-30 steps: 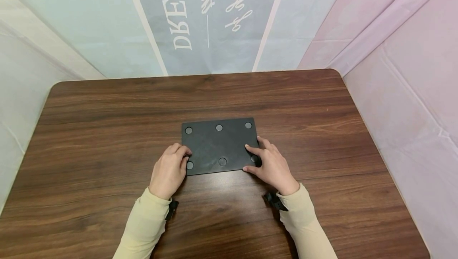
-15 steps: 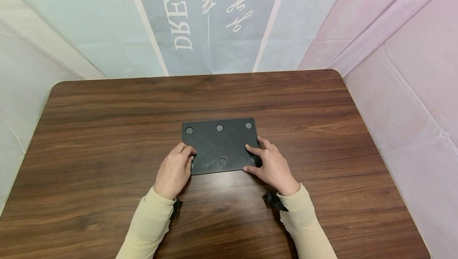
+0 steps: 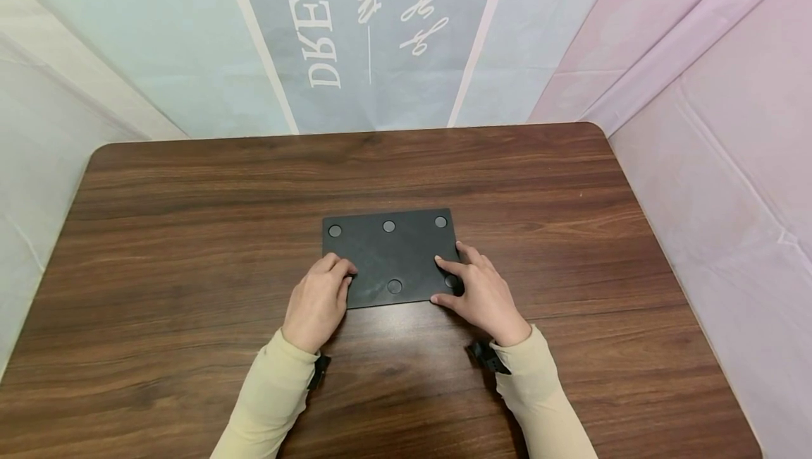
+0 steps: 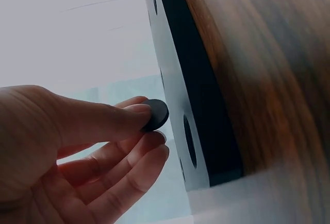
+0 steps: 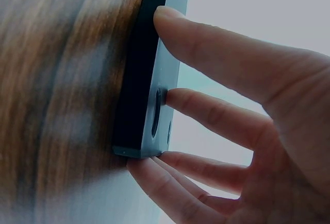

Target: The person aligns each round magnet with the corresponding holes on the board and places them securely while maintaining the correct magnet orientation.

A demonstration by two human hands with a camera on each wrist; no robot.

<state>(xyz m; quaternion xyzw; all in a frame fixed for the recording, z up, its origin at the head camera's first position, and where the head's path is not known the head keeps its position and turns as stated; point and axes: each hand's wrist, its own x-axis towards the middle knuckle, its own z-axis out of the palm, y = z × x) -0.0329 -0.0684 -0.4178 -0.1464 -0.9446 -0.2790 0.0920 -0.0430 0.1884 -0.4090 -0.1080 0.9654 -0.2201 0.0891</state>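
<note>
A flat black rectangular board point(image 3: 396, 256) lies on the table with round recesses along its far and near long sides. My left hand point(image 3: 316, 307) is over its near left corner and hides the recess there. Between thumb and index finger it pinches a small dark round disc point(image 4: 157, 116), held just off the board's top face in the left wrist view. My right hand point(image 3: 488, 297) rests on the near right corner. Its thumb touches the near edge, its index finger presses on top beside a recess point(image 5: 156, 113), and other fingers lie against the right end.
The brown wood-grain table point(image 3: 190, 233) extends around the board on all sides. Behind it hangs a pale printed cloth point(image 3: 380, 57) with white lettering, and a pinkish cloth point(image 3: 729, 127) borders the right side. A dark wrist device point(image 3: 487, 358) sits at the right cuff.
My left hand has slid a little to the right over the board, covering the near left recess that showed earlier. The right hand and the board have stayed still.
</note>
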